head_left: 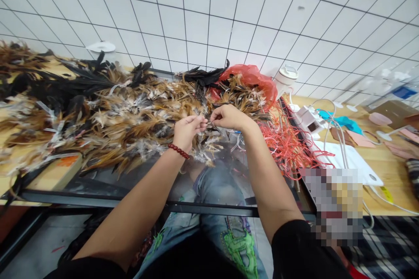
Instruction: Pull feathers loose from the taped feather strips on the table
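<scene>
My left hand (186,130), with a red bead bracelet (178,151) at the wrist, and my right hand (227,117) meet over a glass table top (131,183). Both pinch the same small bunch of thin dark feathers (208,124) between their fingertips. A big heap of brown, black and white feathers (114,113) lies just behind and left of my hands, spread across the table.
A red plastic bag (252,77) lies behind the heap. Loose red elastic bands (288,144) are piled right of my right hand. On the wooden table at right lie white cables (340,139), a white device (309,120) and a white board (353,161). A tiled wall stands behind.
</scene>
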Demonstrator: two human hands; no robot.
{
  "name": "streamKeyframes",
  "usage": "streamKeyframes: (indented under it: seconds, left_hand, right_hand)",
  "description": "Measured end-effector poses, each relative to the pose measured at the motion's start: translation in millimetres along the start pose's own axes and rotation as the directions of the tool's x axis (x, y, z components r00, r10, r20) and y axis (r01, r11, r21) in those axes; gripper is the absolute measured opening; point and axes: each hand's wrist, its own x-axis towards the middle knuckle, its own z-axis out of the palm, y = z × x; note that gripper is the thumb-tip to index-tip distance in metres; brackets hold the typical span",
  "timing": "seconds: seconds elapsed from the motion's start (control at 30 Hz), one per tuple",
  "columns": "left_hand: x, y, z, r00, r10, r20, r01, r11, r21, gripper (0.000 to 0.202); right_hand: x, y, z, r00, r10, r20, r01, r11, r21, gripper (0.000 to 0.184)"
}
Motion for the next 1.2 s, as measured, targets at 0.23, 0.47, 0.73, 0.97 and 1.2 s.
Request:
streamKeyframes:
  seconds: [0.23,0.47,0.73,0.97,1.2]
  left_hand:
    - [3,-8,-0.1,0.999,0.018,-0.030,-0.013,0.986,0.168,0.013]
    - [1,-9,1.5,0.997,-0.063,0.053,0.047,0.963,0.266,0.017]
    - [-2,-8,2.0,0.994,-0.083,0.073,0.061,0.963,0.263,0.024]
    - [0,-6,-3.7,0.997,-0.059,0.043,0.054,0.992,0.115,0.027]
    - [3,-1,-5.2,0.996,-0.088,-0.015,0.087,0.994,-0.072,0.012]
  right_hand:
    - [0,-13,2,1.000,0.002,-0.027,-0.005,0.995,-0.104,0.020]
    - [0,-17,2,0.996,0.000,-0.085,-0.016,0.981,-0.193,0.020]
    - [3,-11,5,0.994,-0.046,-0.094,0.030,0.985,-0.170,0.017]
    - [0,5,1,0.968,0.118,-0.222,-0.165,0.964,-0.209,0.022]
    - [6,1,14,0.995,0.091,-0.051,-0.099,0.975,-0.197,0.020]
